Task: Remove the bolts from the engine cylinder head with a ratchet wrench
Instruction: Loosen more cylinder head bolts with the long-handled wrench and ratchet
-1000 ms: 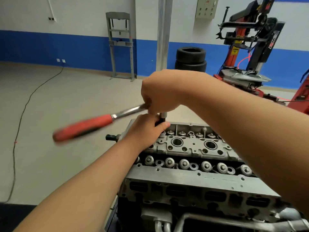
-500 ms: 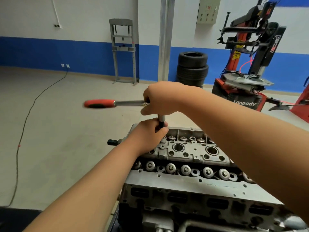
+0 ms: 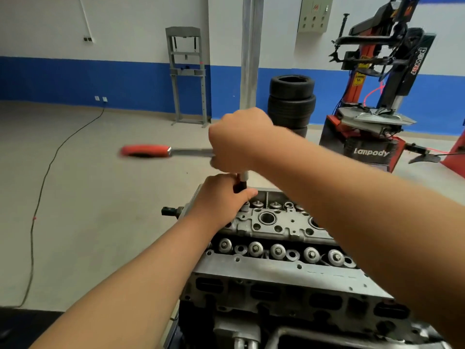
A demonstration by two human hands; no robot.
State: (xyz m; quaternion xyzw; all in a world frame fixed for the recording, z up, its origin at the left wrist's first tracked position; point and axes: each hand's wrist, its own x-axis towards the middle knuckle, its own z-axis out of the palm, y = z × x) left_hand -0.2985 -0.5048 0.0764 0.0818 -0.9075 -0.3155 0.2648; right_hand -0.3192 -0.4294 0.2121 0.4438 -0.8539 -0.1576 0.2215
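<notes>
A grey engine cylinder head sits in front of me, with a row of valve springs along it. My right hand grips the head end of a ratchet wrench, whose red handle sticks out to the left, blurred. Under that hand a black socket extension stands upright on the far left corner of the cylinder head. My left hand curls round the extension's lower part. The bolt under the socket is hidden by my left hand.
A stack of black tyres and a red tyre changer stand behind the engine. A grey press frame and a steel column are at the blue-and-white wall. A cable runs across the floor at left.
The wrench handle swung from pointing down-left up to level and on away from me, leftward. Both hands stayed on the wrench head and extension.
</notes>
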